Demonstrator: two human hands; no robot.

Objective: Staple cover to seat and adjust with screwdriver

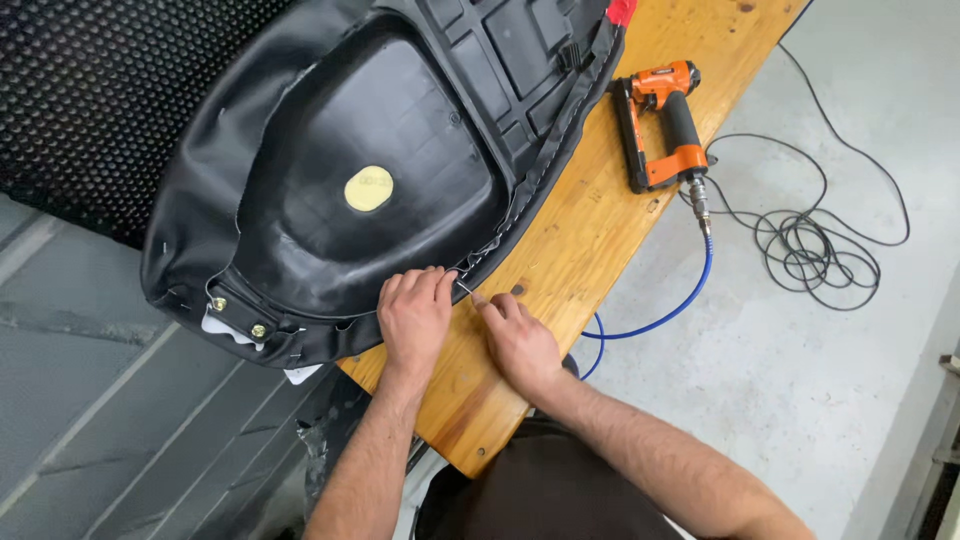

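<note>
An upturned black seat [380,150] lies on a wooden workbench [590,210], its black vinyl cover folded over the plastic base and fixed along the rim. My left hand [415,315] presses on the cover's edge at the near rim. Beside it, my right hand [515,335] pinches a thin metal tool [466,291] whose tip meets the cover's edge by my left fingertips. A pale yellow oval pad [368,189] sits in the middle of the seat base.
An orange and black pneumatic stapler [662,125] lies on the bench to the right, with a blue air hose [665,300] running down to the floor. A coiled black cable [815,245] lies on the grey floor. Black perforated matting [90,90] is at the upper left.
</note>
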